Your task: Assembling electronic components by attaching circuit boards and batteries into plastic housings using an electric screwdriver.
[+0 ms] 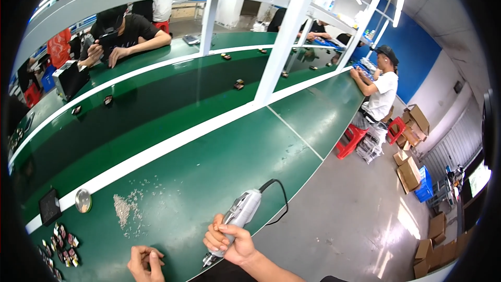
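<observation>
My right hand (229, 240) is wrapped round a grey electric screwdriver (241, 210), near its lower end. The tool slants, with its metal tip low at the bench edge and a black cord looping from its top. Close by on the left, my left hand (146, 263) is at the near edge of the green bench (209, 167). Its fingers are curled in with the thumb against them; anything between them is hidden. A heap of tiny pale pieces (122, 210), perhaps screws, lies spread ahead of my left hand.
Small dark parts (63, 245) with reddish bits cluster at the left, near a round tin (83, 200) and a black tray (50, 207). Similar parts sit on the dark belt (172, 94) beyond a white rail. A white post (284, 42) rises ahead. Other people work across and to the right.
</observation>
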Available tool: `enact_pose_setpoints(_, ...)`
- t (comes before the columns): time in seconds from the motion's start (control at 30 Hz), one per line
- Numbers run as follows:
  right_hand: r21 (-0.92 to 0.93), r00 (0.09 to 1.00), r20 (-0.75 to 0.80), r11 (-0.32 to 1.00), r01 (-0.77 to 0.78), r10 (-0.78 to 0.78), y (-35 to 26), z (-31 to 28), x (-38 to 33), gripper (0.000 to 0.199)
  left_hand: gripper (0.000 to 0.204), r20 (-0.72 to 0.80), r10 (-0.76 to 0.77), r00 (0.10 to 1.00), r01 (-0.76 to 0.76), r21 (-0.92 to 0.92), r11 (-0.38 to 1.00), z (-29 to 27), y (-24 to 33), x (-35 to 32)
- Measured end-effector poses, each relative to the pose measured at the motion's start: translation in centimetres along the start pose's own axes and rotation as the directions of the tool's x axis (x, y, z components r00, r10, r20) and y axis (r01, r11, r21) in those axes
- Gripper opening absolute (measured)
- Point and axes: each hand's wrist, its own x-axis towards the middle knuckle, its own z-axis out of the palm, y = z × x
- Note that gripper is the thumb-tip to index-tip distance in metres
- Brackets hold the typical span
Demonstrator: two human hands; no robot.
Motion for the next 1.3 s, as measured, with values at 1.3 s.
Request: enact_pose_setpoints(1.3, -0.075, 0.895, -0.121, 0.903, 0.423, -0.429, -0.7, 3.8, -1.2, 0.007, 0.011, 0.304, -0.054, 0.951, 0.187, -0.425, 0.886, 4.6, 0.5, -2.6)
